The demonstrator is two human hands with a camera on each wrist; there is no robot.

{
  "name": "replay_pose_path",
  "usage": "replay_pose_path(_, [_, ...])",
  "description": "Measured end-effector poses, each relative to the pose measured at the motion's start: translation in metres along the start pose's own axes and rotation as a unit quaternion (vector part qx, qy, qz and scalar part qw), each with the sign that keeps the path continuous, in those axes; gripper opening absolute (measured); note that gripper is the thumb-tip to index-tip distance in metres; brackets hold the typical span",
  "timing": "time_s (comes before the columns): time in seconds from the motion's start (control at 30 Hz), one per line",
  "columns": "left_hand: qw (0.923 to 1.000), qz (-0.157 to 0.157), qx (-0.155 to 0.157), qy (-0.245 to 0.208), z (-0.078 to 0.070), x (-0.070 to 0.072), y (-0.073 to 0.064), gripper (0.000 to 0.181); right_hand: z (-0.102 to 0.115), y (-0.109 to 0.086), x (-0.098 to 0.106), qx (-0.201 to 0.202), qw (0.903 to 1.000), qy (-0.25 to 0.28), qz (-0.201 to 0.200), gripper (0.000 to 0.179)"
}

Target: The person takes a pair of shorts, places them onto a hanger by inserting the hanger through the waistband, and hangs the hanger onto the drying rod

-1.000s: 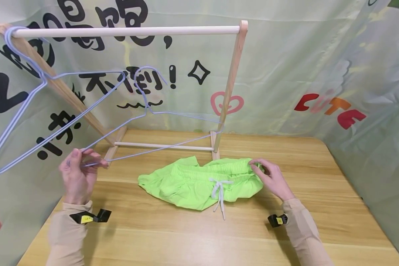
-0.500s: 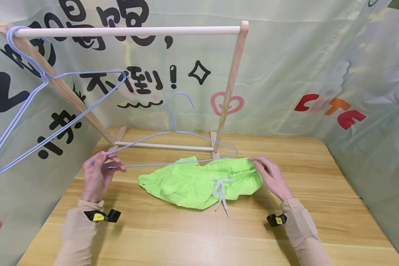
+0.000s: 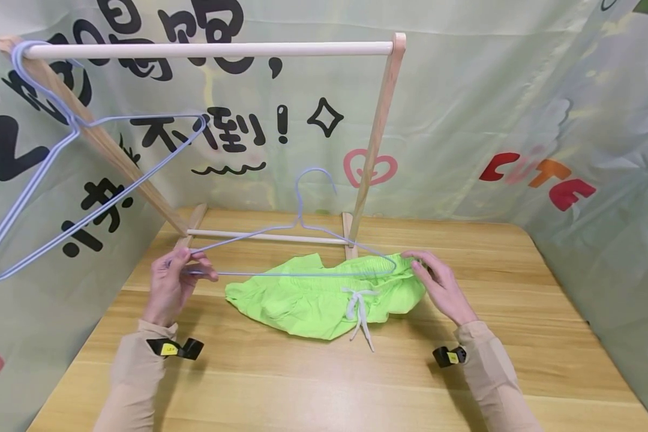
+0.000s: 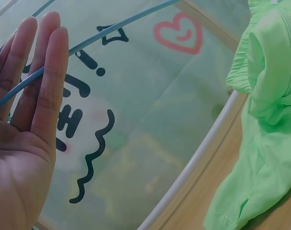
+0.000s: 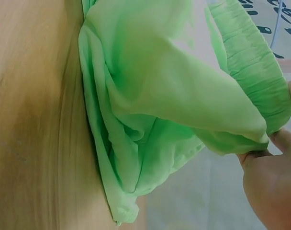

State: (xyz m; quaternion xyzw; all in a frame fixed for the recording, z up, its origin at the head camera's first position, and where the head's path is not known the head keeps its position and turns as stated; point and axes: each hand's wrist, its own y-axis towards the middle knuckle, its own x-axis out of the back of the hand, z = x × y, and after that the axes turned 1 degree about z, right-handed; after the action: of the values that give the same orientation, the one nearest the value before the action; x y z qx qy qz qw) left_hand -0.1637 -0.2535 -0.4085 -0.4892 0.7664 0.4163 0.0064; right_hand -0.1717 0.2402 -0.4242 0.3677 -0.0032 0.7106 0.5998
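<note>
A light-blue wire clothes hanger (image 3: 302,227) is held by its left end in my left hand (image 3: 170,282), thumb and fingers about the wire. In the left wrist view, its wire (image 4: 107,31) runs between the fingers of that hand (image 4: 26,143). The hanger's hook points up, and its right end overlaps the waistband of bright green shorts (image 3: 313,306) in the head view. My right hand (image 3: 440,285) pinches the right end of that elastic waistband (image 5: 253,57), lifting it off the table. A white drawstring (image 3: 359,309) is tied in a bow at the shorts' front.
Behind the shorts stands a wooden rack with a white top rail (image 3: 210,50). More blue hangers (image 3: 75,123) hang at the rail's left end. A printed cloth backdrop (image 3: 464,108) encloses the wooden table (image 3: 302,384) at the back and sides.
My left hand has moved right and slightly down, carrying the hanger from beside the rack to in front of the shorts' waistband. The right hand stays nearly still on the waistband.
</note>
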Motion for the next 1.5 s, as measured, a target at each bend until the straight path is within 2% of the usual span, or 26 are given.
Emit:
replay_pose_path(0.2, [0.9999,0.014,0.005,0.007,0.006,-0.004,0.003,0.043,0.003,0.001,0.0,0.025,0.9994,0.015,0.019,0.03])
replay_pose_path(0.4, [0.9993,0.028,0.018,0.019,0.013,-0.008,0.006,0.043,0.007,0.0,0.0,0.029,0.9987,0.021,0.036,0.035])
replay_pose_path(0.5, [0.9983,0.032,0.034,0.035,0.016,-0.01,0.006,0.043,0.008,0.001,-0.001,0.054,0.9977,0.007,0.04,0.036])
replay_pose_path(0.63, [0.994,0.021,0.067,0.084,0.019,-0.013,0.005,0.043,0.008,0.003,-0.003,0.082,0.9964,0.0,0.022,0.034])
replay_pose_path(0.8, [0.9918,0.012,0.078,0.1,0.021,-0.015,0.004,0.042,0.009,0.002,-0.002,0.041,0.9979,0.039,-0.032,0.028])
replay_pose_path(0.93, [0.9925,0.01,0.075,0.096,0.024,-0.015,0.004,0.042,0.011,0.001,0.002,0.003,0.9981,0.039,-0.047,0.024])
replay_pose_path(1.1, [0.993,0.002,0.075,0.092,0.027,-0.014,0.003,0.04,0.011,-0.001,0.006,-0.037,0.9986,0.03,-0.024,0.022])
replay_pose_path(1.3, [0.9949,0.005,0.062,0.079,0.029,-0.013,0.002,0.042,0.011,-0.005,0.01,-0.083,0.9956,0.014,0.042,0.028])
replay_pose_path(1.4, [0.9953,0.005,0.063,0.074,0.03,-0.014,0.002,0.041,0.01,-0.005,0.012,-0.089,0.9943,0.01,0.058,0.028])
replay_pose_path(1.5, [0.9954,0.004,0.066,0.07,0.031,-0.014,0.002,0.04,0.009,-0.006,0.012,-0.086,0.9948,-0.003,0.054,0.025])
